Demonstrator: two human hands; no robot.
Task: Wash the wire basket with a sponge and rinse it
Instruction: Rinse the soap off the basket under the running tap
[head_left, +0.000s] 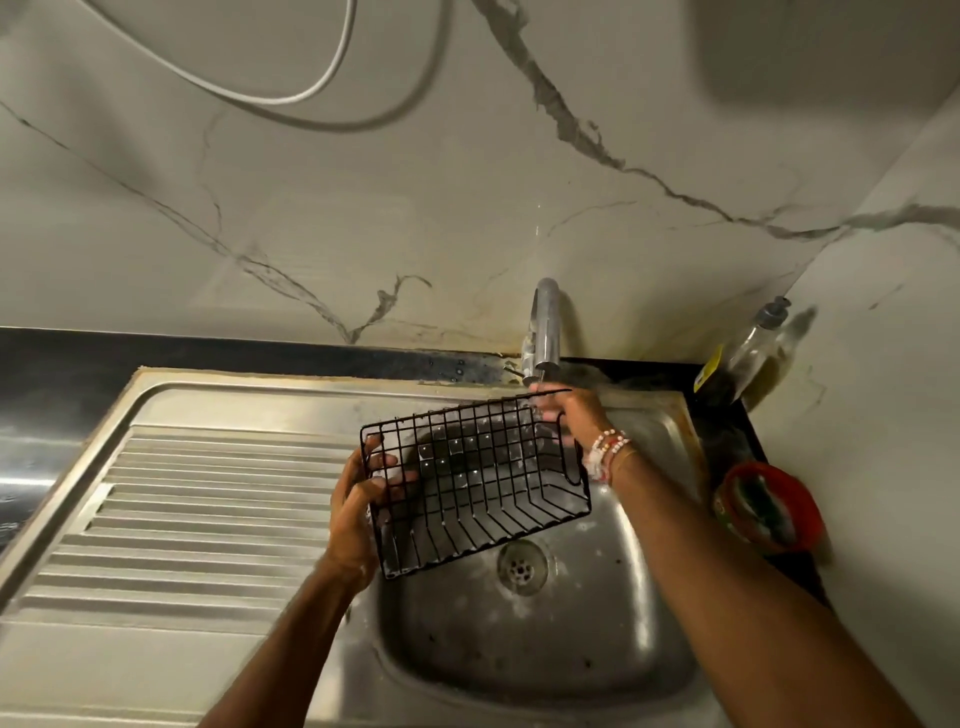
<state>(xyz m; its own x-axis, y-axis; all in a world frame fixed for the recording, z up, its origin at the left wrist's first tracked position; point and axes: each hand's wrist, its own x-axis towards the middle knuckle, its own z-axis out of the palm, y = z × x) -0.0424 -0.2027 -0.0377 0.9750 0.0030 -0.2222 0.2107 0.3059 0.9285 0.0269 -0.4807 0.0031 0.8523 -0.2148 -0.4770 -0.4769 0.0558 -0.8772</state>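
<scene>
A black wire basket (483, 483) hangs tilted over the steel sink bowl (613, 639), its open side turned toward me. My left hand (358, 499) grips its left end, fingers hooked through the wires. My right hand (571, 415) holds the basket's upper right corner, right under the tap spout (543, 332). Water runs from the spout onto that corner and my fingers. Bead bracelets circle my right wrist. No sponge is in either hand.
A ribbed steel draining board (182, 525) lies left of the bowl. A red tub (769, 506) with scrubbing material sits on the dark counter to the right. A dish-soap bottle (743, 353) leans in the back right corner. The drain (521, 567) is below the basket.
</scene>
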